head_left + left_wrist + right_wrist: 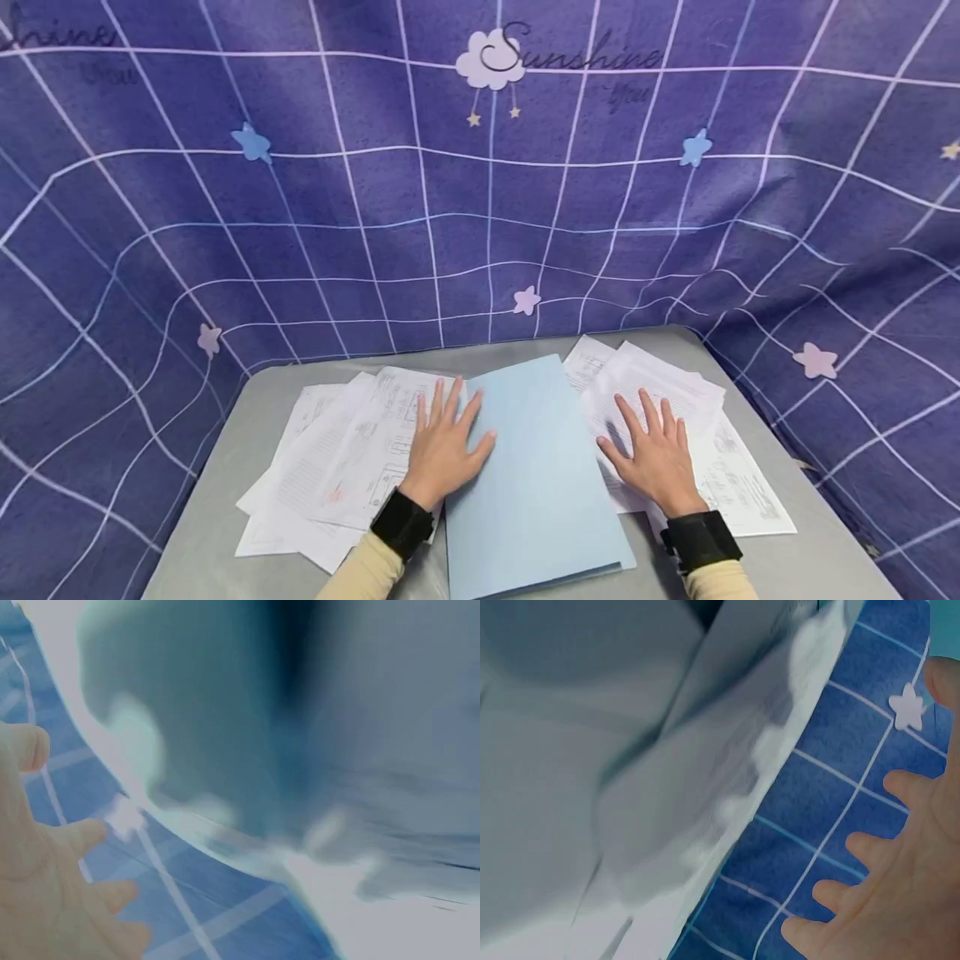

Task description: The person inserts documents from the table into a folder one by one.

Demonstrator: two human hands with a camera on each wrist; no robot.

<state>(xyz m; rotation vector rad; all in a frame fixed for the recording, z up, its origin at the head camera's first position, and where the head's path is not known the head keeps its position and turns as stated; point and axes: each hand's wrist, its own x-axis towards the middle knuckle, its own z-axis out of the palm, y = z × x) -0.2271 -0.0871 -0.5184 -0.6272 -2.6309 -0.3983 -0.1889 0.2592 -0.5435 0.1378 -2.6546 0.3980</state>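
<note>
Papers (337, 467) beside the blue folder (536, 483) could scatter if the left hand (442, 452) or right hand (658, 460), fingers spread and gripping nothing, sweeps sideways.

Left papers (315, 479) and right papers (738, 487) too finely printed for me to read. Inside of blue folder (532, 475) hidden. Left hand (442, 454) covers stretch of folder's left edge; right hand (660, 462) hides part of right papers. Left wrist view smeared: I can't tell folder from papers. Both sleeves (363, 575) cut by head view's bottom edge.
</note>
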